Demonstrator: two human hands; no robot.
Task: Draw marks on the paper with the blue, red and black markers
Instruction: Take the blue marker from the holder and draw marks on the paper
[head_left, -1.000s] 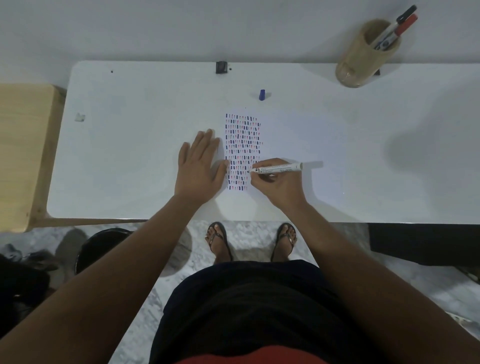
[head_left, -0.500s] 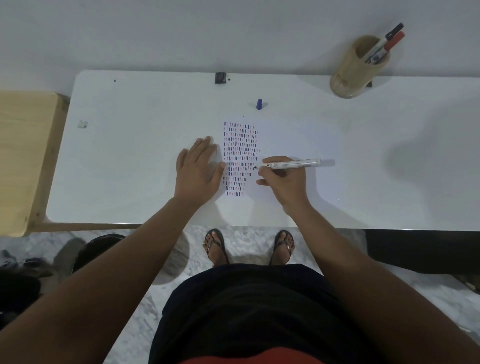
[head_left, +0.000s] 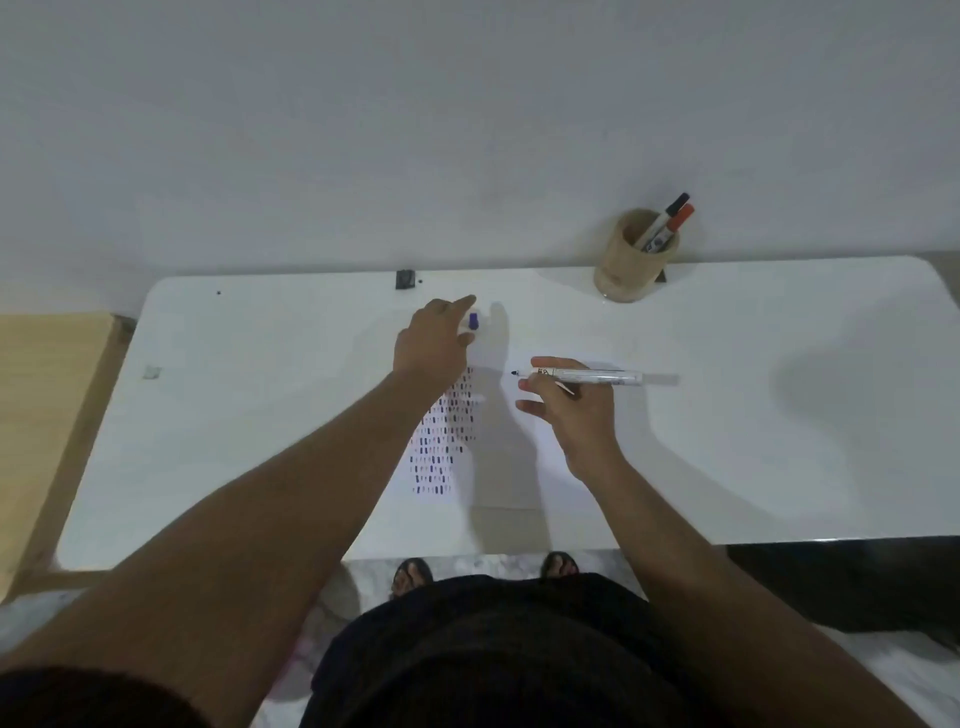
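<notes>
Leaving the paper (head_left: 498, 467), the left hand (head_left: 431, 345) now fingers the blue cap (head_left: 473, 320) — right hand (head_left: 576, 402) lifted, clamped on the marker (head_left: 592, 374).

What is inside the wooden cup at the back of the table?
Two capped markers stand in the wooden cup: a black-capped marker and a red-capped marker. Their lower ends are hidden by the cup wall, so anything lying at the bottom cannot be seen.

Head cam looks fwd and down over table (head_left: 727, 467), fairly near.
</notes>
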